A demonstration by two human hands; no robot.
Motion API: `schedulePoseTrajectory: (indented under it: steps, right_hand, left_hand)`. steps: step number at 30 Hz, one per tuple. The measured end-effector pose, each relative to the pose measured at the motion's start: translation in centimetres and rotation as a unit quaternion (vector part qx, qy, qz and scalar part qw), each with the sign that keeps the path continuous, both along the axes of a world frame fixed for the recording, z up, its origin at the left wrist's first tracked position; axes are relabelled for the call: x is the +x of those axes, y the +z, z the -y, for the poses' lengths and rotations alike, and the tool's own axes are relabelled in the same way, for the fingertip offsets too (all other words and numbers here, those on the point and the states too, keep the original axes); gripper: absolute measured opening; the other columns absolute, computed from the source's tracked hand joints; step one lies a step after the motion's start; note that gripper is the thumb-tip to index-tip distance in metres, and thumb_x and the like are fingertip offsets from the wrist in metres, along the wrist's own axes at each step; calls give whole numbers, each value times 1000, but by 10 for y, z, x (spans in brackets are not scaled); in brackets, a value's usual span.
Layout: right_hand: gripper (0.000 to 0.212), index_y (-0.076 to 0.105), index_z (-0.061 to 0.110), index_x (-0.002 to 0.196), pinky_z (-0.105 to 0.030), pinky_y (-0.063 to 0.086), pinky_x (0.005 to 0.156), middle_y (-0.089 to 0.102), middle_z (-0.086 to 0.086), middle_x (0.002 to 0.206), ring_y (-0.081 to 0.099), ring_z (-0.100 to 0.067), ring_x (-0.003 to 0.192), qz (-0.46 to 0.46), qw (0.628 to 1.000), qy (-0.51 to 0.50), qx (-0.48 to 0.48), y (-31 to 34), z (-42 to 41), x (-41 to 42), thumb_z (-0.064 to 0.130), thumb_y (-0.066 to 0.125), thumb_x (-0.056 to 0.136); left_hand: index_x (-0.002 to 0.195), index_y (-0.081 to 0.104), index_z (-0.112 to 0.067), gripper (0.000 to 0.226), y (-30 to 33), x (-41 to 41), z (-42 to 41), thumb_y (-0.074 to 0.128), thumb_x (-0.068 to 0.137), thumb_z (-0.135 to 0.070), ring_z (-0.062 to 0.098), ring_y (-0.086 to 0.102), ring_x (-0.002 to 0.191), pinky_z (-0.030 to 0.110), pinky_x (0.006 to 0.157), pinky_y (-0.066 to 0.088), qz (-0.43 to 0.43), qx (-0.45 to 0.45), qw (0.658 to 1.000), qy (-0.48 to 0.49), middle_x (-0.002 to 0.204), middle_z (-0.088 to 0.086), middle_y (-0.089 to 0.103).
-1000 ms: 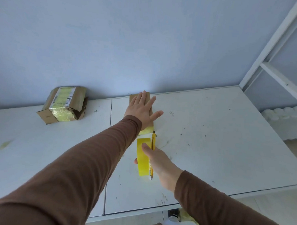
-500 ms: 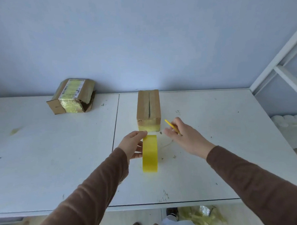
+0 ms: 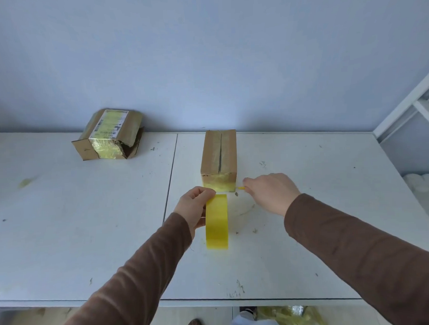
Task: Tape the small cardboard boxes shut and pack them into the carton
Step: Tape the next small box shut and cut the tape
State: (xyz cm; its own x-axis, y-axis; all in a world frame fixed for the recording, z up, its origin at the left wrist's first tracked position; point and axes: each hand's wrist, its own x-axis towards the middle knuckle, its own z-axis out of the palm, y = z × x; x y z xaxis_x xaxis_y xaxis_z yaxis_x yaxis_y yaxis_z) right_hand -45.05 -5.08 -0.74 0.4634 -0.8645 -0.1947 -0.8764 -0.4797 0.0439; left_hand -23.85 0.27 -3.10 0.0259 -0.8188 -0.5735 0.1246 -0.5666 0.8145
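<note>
The left hand (image 3: 194, 208) grasps the upright yellow tape roll (image 3: 216, 221) before the narrow brown cardboard box (image 3: 219, 155), while the right hand (image 3: 271, 193), pinching a thin yellow cutter (image 3: 241, 187), now sits lower, beside the box's near corner.

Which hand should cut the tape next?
Right, probably. The right hand pinches the yellow cutter beside the box's taped end, while the left hand grips the tape roll.

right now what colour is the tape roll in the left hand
Translucent yellow tape roll, clearest in the head view.
</note>
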Motion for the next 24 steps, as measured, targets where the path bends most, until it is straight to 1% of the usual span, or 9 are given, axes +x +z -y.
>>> schedulePoseTrajectory:
  steps: [2,4,7,9,12,14,17,21,24]
  right_hand:
    - [27,52,23,106,-36,43,65,68,-3,89,63,-33,80,19,999,-29,-18,11,3,-14,40,31,108]
    - [24,50,27,107,-36,47,66,64,3,80,60,-28,72,128,991,-39,-30,21,0,-13,46,36,106]
    - [38,42,33,142,-38,47,72,68,2,112,65,-29,86,176,984,-9,7,22,-6,10,27,41,104]
    - [49,39,34,147,-40,47,75,63,0,132,64,-33,94,146,989,-15,10,16,-5,19,15,39,102]
    - [49,43,33,146,-40,49,82,60,1,137,63,-33,107,139,989,-36,18,17,0,19,16,40,100]
    - [47,47,30,145,-40,48,83,60,2,130,63,-32,106,158,987,-34,23,18,2,20,17,39,101]
    - [39,56,29,142,-37,46,75,52,16,97,59,-20,89,304,952,-20,-11,22,-5,32,21,44,105]
    - [37,62,34,138,-32,41,76,55,13,92,55,-11,90,461,879,-97,68,18,-22,74,45,50,104]
    - [70,55,33,145,-31,39,94,50,14,103,53,-9,110,452,870,-72,182,15,-37,104,76,35,94]
  left_hand:
    - [101,69,-14,13,1,1,1,61,100,-24,16,61,62,26,57,55,3,1,1000,-6,75,2,63]
    - [104,70,-13,15,1,1,1,64,99,-26,16,63,63,26,57,54,-2,3,1000,-16,76,1,65]
    - [102,72,-15,15,2,-1,2,67,97,-27,18,61,66,25,58,52,21,-9,999,-31,81,3,65]
    - [93,74,-20,9,2,4,3,69,95,-28,20,58,68,25,59,48,87,-33,994,-60,83,4,67]
    - [85,75,-22,7,6,25,1,71,91,-24,15,52,62,22,57,42,189,-81,972,-117,79,2,66]
    - [86,77,-27,5,10,39,-5,72,88,-29,16,48,62,26,62,42,233,-98,955,-157,73,4,56]
    - [93,76,-31,18,24,56,-19,68,79,-39,21,48,69,32,68,41,175,-119,967,-144,78,10,52]
    - [100,74,-33,23,41,75,-35,63,81,-41,22,52,74,36,72,44,138,-168,969,-119,81,15,55]
    - [103,72,-35,24,48,86,-47,60,84,-43,23,54,74,38,73,45,161,-190,961,-120,89,28,57]
